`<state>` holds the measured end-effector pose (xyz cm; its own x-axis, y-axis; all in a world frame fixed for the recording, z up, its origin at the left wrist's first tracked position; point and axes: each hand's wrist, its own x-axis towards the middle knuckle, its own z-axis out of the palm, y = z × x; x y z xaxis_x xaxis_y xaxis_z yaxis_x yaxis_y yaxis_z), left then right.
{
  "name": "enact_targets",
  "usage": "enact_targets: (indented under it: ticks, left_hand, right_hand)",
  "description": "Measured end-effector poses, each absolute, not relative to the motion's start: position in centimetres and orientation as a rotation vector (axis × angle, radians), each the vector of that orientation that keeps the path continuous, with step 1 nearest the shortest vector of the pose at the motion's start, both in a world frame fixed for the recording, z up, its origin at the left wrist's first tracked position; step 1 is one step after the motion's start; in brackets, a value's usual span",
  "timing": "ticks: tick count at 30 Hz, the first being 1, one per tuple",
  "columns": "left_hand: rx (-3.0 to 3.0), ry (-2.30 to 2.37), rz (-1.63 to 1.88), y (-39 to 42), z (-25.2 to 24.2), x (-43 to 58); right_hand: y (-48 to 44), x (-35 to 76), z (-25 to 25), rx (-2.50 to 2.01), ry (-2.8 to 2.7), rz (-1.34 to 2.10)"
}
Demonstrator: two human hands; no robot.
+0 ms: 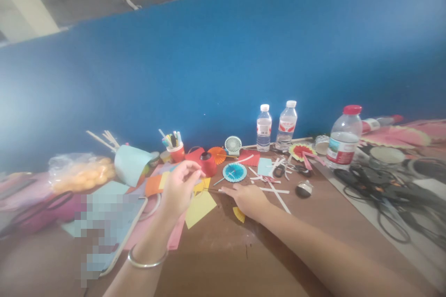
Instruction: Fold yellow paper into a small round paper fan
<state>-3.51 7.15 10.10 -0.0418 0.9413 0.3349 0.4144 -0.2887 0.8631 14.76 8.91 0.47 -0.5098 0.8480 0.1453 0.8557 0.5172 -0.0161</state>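
Note:
My left hand (178,191) is raised just above the table, with a metal bangle (146,261) on its wrist. Its thumb and fingers are pinched together near a red round object (207,162); what they pinch is too small to make out. My right hand (246,198) lies palm down on the brown table (223,260), fingers stretched flat towards the left. A thin stick (210,189) lies at its fingertips. A small folded yellow paper fan (239,214) rests by its near side. A yellow paper sheet (199,207) lies between the two hands.
A blue paper fan (234,172), white paper strips (278,192) and a small white fan (233,144) lie beyond the hands. Water bottles (264,128) (343,138) line the blue partition (223,69). A pen cup (176,149) stands at the back. Black scissors (383,190) lie right, a tablet (104,227) left.

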Motion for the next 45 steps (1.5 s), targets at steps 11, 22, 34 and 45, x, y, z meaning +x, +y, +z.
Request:
enact_targets:
  ticks: [11,22,34,45]
  left_hand:
    - [1.9,1.499,1.326,11.9,12.0,-3.9]
    - [1.917,1.558,1.254,12.7,12.7,-4.1]
    - [2.46,1.823,0.665,7.3,12.5,-1.9]
    - [2.633,1.725,0.568,3.0,11.5,-0.5]
  right_hand:
    - [9.0,14.4,0.4,-1.477,-2.648,-0.043]
    - [9.0,14.4,0.4,-1.505,-2.56,0.069]
    - [10.4,17.0,1.4,-1.49,-1.983,0.479]
    - [9.0,12.6,4.6,-1.112,-1.307,1.912]
